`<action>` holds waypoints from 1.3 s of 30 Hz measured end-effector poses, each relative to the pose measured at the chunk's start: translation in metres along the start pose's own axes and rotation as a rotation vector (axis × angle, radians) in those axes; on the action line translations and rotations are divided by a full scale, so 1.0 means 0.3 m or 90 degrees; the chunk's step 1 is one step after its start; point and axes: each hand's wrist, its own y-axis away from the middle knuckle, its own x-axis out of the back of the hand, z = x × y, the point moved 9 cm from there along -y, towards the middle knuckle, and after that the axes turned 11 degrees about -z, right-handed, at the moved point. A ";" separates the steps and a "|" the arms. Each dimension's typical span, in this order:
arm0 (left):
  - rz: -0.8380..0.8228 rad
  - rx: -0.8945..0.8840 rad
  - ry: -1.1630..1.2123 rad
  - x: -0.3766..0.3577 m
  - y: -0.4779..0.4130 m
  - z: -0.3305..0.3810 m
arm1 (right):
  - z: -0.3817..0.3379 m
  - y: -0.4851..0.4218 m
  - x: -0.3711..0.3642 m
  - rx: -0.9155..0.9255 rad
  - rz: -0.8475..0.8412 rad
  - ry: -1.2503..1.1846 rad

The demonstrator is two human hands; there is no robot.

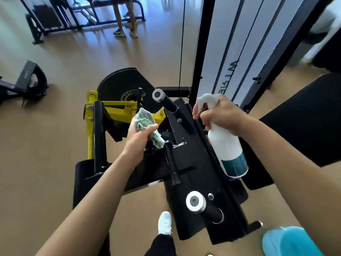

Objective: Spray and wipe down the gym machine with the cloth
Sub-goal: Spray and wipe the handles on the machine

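At centre frame, a cloth [144,119], judged soft and light, is held bunched in the left hand [136,139] just above the black gym machine [191,159], while a rigid, probably slick spray bottle [227,145] is gripped at its neck by the right hand [219,115].

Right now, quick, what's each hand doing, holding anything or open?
Left hand: closed, gripping the green cloth.
Right hand: closed around the neck of the white spray bottle, fingers at the trigger.
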 end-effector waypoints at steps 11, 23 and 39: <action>0.055 -0.011 -0.001 0.029 -0.031 -0.081 | 0.014 -0.172 -0.010 -0.047 0.007 0.105; 0.048 -0.052 -0.010 0.005 -0.048 -0.068 | 0.029 -0.140 -0.061 -0.039 -0.031 0.177; -0.058 -0.090 -0.034 -0.084 -0.120 -0.010 | 0.039 -0.050 0.025 -0.005 0.064 0.131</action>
